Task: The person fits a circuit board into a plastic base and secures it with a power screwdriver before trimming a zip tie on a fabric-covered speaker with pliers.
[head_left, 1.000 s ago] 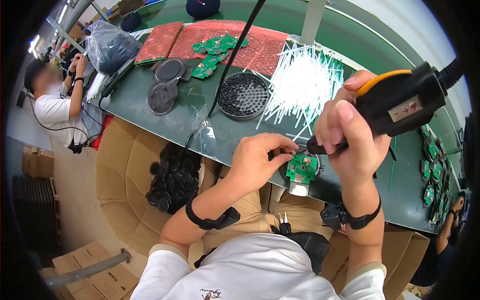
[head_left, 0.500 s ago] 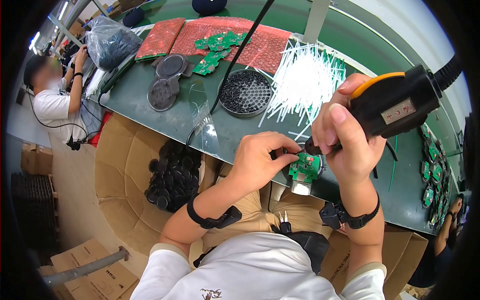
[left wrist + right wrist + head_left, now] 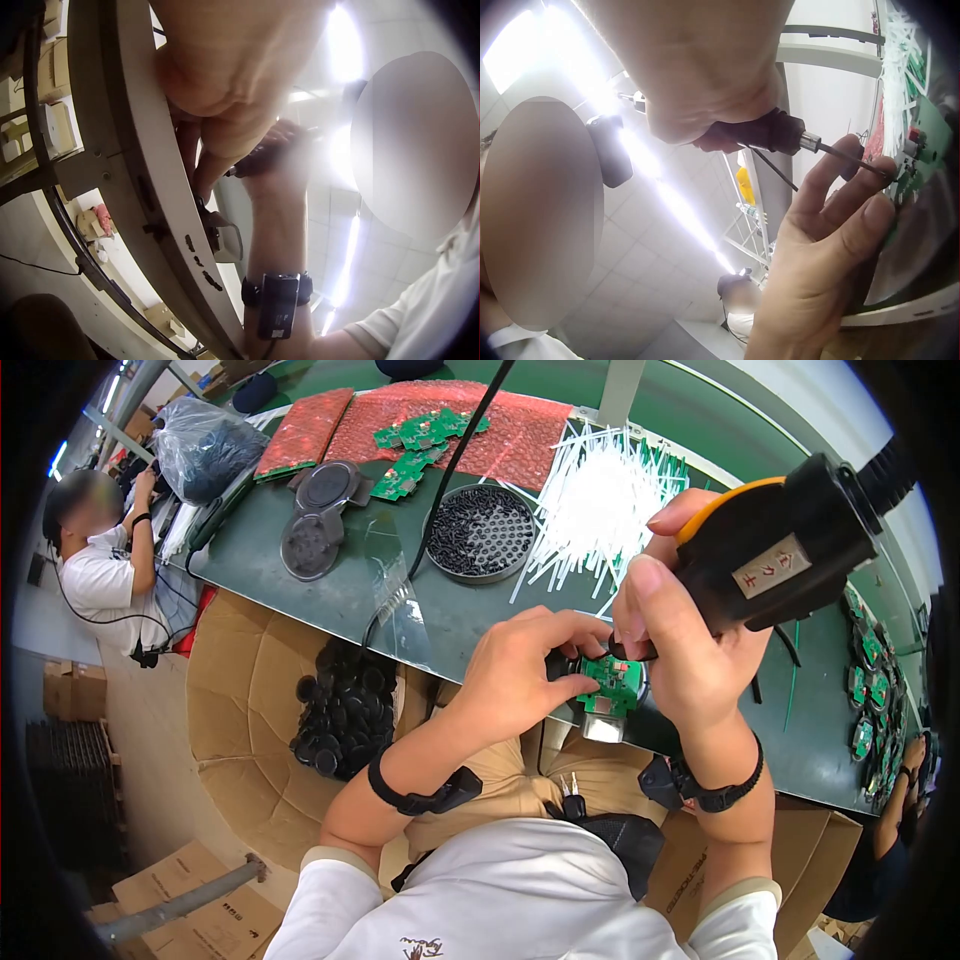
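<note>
A green circuit board (image 3: 612, 682), seated at the near edge of the green table (image 3: 330, 595), is pinched by the curled fingers of the left hand (image 3: 515, 675), while a black-and-orange power screwdriver (image 3: 785, 550) is gripped in the clenched right hand (image 3: 690, 660), its bit set against the board.

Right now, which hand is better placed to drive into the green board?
Right, probably: the right hand grips the electric screwdriver, its bit at the green circuit board. The left hand only pinches the board's edge, steadying it.
</note>
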Tool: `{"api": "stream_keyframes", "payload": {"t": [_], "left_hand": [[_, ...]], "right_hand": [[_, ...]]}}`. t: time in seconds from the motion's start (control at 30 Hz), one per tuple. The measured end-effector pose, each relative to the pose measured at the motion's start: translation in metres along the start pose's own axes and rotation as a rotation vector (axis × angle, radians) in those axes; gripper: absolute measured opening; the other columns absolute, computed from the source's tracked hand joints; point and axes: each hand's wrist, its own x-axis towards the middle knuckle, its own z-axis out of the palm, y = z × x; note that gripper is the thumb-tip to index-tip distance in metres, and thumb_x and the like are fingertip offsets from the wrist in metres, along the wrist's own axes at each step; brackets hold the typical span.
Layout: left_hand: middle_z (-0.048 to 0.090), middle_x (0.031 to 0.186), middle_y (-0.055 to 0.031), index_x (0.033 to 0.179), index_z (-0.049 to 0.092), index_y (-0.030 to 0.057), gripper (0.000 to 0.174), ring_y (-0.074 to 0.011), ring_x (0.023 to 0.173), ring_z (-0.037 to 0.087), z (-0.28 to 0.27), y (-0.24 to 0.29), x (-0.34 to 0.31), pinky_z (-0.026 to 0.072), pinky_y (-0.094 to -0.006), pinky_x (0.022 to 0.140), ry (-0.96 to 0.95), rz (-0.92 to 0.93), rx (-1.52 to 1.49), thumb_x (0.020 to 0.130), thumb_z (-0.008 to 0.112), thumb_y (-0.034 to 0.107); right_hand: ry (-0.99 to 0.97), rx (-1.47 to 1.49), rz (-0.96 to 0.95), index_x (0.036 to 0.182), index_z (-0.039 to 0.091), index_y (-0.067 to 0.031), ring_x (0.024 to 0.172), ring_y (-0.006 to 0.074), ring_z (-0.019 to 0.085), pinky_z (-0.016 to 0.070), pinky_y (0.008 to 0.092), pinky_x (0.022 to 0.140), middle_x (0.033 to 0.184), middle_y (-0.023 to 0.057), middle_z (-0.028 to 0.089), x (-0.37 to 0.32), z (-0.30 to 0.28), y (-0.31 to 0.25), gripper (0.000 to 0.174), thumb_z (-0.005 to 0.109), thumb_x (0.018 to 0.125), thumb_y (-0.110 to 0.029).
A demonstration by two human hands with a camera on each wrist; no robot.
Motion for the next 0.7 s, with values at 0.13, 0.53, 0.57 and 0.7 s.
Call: {"api": "stream_keyframes", "payload": {"t": [0.13, 0.53, 0.57, 0.7], "left_hand": [[0.078, 0.099, -0.0032, 0.121, 0.074, 0.0115, 0.050, -0.0236, 0.092, 0.070, -0.0004, 0.0001, 0.0005, 0.0572, -0.0378, 0.086, -0.002, -0.003, -0.001, 0.074, 0.087, 0.004], [0.075, 0.106, -0.0048, 0.126, 0.070, 0.0123, 0.062, -0.0275, 0.098, 0.066, 0.0001, -0.0038, -0.0003, 0.0535, -0.0429, 0.090, -0.052, 0.066, 0.070, 0.069, 0.092, 0.021], [0.073, 0.109, -0.0050, 0.128, 0.069, 0.0123, 0.071, -0.0291, 0.102, 0.064, 0.0014, -0.0053, -0.0011, 0.0512, -0.0447, 0.092, -0.051, 0.153, 0.106, 0.064, 0.095, 0.029], [0.071, 0.111, -0.0046, 0.129, 0.067, 0.0118, 0.086, -0.0314, 0.108, 0.060, 0.0066, -0.0057, -0.0047, 0.0465, -0.0467, 0.094, -0.083, 0.195, 0.185, 0.055, 0.098, 0.041]], "right_hand": [[0.005, -0.006, 0.003, 0.121, 0.053, 0.0056, 0.049, 0.0107, 0.049, 0.0393, 0.0262, 0.044, 0.069, 0.0058, 0.055, -0.0001, 0.0013, 0.0015, 0.030, 0.067, 0.095, -0.001], [0.019, -0.027, -0.001, 0.121, 0.052, 0.0048, 0.048, 0.0107, 0.048, 0.0383, 0.0261, 0.044, 0.068, 0.0054, 0.054, -0.0026, 0.0025, 0.0018, 0.030, 0.067, 0.095, -0.001], [0.020, -0.018, 0.000, 0.121, 0.052, 0.0047, 0.048, 0.0108, 0.048, 0.0383, 0.0262, 0.044, 0.067, 0.0053, 0.054, -0.0025, 0.0024, 0.0021, 0.030, 0.067, 0.095, -0.001], [0.028, 0.000, 0.008, 0.121, 0.052, 0.0047, 0.047, 0.0109, 0.048, 0.0383, 0.0262, 0.044, 0.067, 0.0051, 0.054, -0.0021, 0.0025, 0.0011, 0.030, 0.067, 0.095, -0.002]]}}
